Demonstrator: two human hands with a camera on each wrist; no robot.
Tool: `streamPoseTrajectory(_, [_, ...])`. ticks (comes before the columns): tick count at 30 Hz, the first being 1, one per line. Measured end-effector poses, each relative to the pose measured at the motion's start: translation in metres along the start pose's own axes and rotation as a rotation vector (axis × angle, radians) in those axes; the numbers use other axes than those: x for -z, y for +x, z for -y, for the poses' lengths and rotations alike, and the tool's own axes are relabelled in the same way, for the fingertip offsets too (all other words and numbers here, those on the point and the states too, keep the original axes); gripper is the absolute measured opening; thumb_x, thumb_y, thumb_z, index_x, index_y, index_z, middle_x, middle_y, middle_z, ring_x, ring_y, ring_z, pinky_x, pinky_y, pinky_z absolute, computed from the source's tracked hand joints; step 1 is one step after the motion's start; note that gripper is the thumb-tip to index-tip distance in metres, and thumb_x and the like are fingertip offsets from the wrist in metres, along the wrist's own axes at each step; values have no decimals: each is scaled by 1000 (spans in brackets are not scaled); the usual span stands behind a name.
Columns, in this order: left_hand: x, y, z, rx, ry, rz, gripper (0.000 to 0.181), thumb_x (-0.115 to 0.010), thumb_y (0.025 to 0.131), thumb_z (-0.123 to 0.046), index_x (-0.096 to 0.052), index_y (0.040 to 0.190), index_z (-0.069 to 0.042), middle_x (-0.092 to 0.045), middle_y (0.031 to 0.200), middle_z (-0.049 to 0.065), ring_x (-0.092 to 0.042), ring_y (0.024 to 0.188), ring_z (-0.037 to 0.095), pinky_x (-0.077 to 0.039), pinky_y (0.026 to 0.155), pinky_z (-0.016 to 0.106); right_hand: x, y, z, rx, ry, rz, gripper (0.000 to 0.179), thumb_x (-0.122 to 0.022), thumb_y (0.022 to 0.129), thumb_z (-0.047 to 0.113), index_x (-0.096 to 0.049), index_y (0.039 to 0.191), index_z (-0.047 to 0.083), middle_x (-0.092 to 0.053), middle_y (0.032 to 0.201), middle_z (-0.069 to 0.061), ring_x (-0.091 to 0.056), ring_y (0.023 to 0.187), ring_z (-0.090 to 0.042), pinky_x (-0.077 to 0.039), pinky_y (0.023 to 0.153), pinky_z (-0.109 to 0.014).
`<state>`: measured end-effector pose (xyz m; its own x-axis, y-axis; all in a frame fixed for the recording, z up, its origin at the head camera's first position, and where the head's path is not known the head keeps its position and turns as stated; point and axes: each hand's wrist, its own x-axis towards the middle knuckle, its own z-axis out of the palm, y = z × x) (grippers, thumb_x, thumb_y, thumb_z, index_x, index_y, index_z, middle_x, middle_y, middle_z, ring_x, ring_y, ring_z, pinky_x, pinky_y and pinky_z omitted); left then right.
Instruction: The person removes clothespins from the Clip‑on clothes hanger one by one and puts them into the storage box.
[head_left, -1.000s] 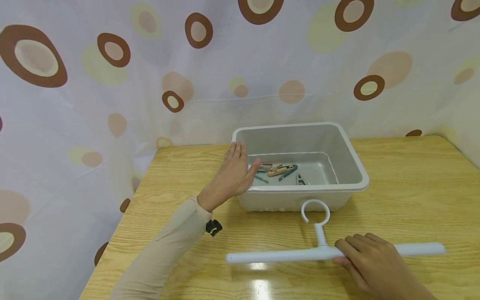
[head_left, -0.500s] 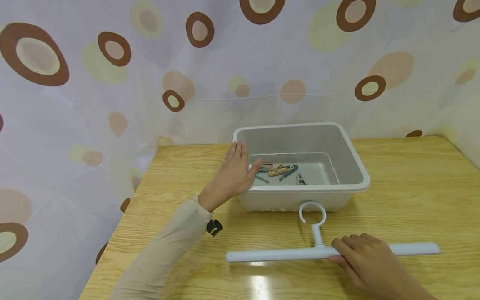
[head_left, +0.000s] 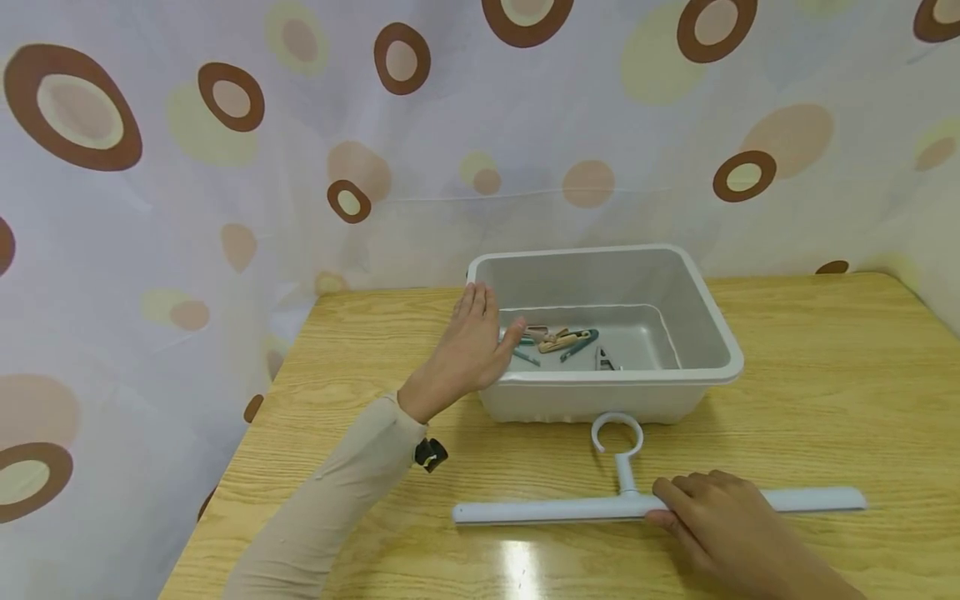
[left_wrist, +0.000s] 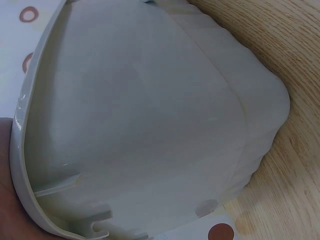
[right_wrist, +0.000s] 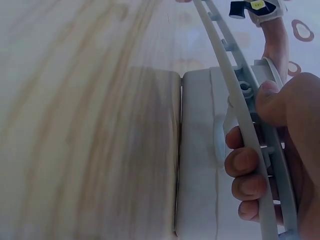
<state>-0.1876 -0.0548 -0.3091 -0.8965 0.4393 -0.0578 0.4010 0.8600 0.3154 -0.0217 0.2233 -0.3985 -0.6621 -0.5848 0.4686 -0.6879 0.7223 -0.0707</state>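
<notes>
A grey plastic bin stands on the table with several clothespins on its floor, toward the left. My left hand rests on the bin's left rim, fingers straight, thumb reaching over the inside. In the left wrist view, the bin's outer wall fills most of the picture. My right hand grips a white hanger, a long straight bar with an open round hook, just right of its stem. Curled fingers wrap the hollow ribbed bar in the right wrist view. The hook overlaps the bin's front wall.
The wooden table reaches back to a hanging cloth printed with brown, peach and yellow ovals. Its left edge runs along the same cloth. A black wrist strap shows by the left sleeve.
My right hand has moved slightly left with the hanger, and the hook sits a little lower in the view. The left hand stays on the bin's rim.
</notes>
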Motion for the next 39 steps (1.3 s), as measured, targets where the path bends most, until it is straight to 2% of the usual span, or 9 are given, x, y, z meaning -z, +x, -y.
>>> streamPoseTrajectory(8, [0,0,1,1,1,-2,72,-20,105,-46,-8,148,11,-1,156,27,5,145,35,-3,117,42,-3,4,3,-33,51,76,29,-58,96,39,-42,75,25,-30,64,22,-27,55,3,-28,49,-20])
streamPoseTrajectory(11, [0,0,0,1,0,-5,72,-20,105,-46,-8,148,11,-2,156,27,5,145,35,-3,117,42,-4,6,3,-49,69,122,28,-63,94,34,-43,76,25,-32,64,23,-28,56,3,-31,49,-21])
streamPoseTrajectory(16, [1,-1,0,0,-5,-5,72,-20,105,-46,-8,149,10,-2,156,27,5,145,35,-3,117,42,-5,9,4,-87,107,206,26,-63,94,31,-46,76,24,-35,64,22,-33,56,3,-37,50,-25])
streamPoseTrajectory(22, [1,-1,0,-2,-4,-7,71,-20,105,-45,-8,148,10,-1,156,27,5,145,35,-3,117,42,-11,11,6,-84,123,206,24,-63,94,30,-47,77,23,-36,65,22,-31,55,4,-37,50,-26])
streamPoseTrajectory(32, [-1,0,0,-7,-10,-18,72,-21,105,-45,-9,148,11,-2,156,28,5,145,36,-4,117,43,-18,16,8,-134,195,259,23,-61,95,31,-49,78,22,-36,69,18,-32,58,3,-34,48,-21])
streamPoseTrajectory(39, [-1,0,1,-7,-4,-14,72,-21,105,-45,-7,148,11,-1,156,28,6,145,36,-4,117,43,-22,18,9,-101,141,239,25,-64,92,38,-49,78,24,-36,69,19,-34,61,2,-37,51,-24])
